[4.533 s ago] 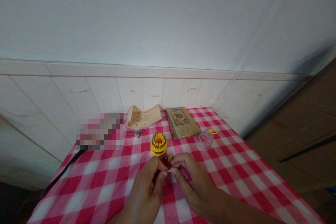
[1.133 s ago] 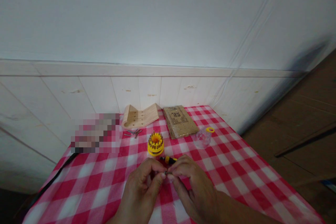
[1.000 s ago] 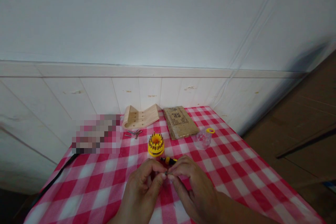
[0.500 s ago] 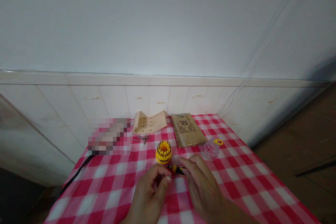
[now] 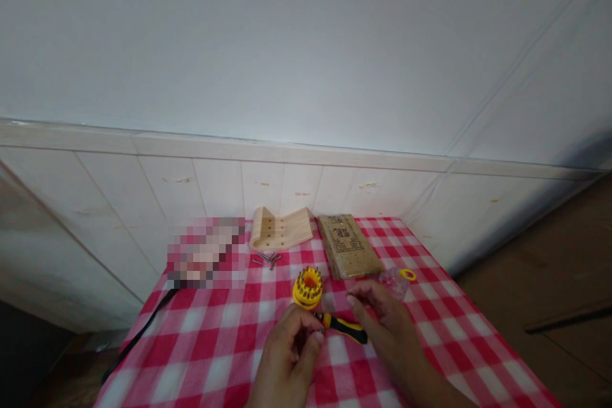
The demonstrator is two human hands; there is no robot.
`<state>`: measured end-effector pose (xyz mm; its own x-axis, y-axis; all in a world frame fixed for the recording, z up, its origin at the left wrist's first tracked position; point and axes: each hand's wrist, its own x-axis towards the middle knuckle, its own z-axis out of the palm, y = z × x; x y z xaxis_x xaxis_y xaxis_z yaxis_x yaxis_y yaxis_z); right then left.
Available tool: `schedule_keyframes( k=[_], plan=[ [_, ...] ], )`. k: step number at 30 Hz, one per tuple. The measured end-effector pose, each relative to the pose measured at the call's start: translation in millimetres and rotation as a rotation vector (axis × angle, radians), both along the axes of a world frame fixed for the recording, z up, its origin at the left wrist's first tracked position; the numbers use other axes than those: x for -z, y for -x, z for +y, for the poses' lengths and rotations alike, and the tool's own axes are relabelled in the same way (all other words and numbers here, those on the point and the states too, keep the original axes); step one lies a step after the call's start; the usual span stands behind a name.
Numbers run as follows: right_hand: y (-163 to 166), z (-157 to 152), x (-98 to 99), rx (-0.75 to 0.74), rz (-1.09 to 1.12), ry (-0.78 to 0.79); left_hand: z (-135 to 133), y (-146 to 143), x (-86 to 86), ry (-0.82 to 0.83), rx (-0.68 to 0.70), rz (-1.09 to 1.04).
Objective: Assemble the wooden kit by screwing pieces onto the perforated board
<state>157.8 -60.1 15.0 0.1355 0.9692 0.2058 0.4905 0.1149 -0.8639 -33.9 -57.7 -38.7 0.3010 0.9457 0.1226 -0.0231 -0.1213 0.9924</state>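
My left hand (image 5: 289, 354) is closed in a pinch, with a small metal bit (image 5: 321, 331) just showing at its fingertips. Just beyond them is a screwdriver (image 5: 348, 329) with a black and yellow handle, pointing toward the left hand. My right hand (image 5: 385, 322) is over the far end of that handle, thumb and forefinger drawn together; whatever they may hold is too small to make out. Behind the left hand stands a round yellow bit holder (image 5: 307, 288), ringed with upright bits.
A curved wooden piece with holes (image 5: 282, 229) rests near the wall, several screws (image 5: 268, 259) before it. A brown printed package (image 5: 349, 245) lies right of it, beside a clear plastic cover with a yellow ring (image 5: 394, 282). A blurred-out object (image 5: 205, 255) with a black strap is at left.
My right hand has come off the screwdriver handle, which now shows in full, and its fingers have drawn together. The left hand keeps its pinch. The whole view has shifted and tilted slightly.
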Motion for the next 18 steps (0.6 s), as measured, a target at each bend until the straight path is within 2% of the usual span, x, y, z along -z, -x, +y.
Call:
schedule_keyframes(
  k=[3, 6, 13, 18],
  plan=[
    [-6, 7, -8.5, 0.033, 0.098, 0.090, 0, -3, -5.5, 0.020, -0.039, -0.027],
    [-9, 11, -11.2, -0.004, 0.089, 0.129, 0, -4, -10.3, 0.024, -0.047, -0.049],
    [-1, 17, -5.1, -0.145, -0.388, 0.089, -1, -3, -11.7, 0.058, -0.044, -0.019],
    [4, 25, -2.5, -0.169, -0.475, 0.091, 0, -3, -6.7, 0.040, -0.054, -0.011]
  ],
)
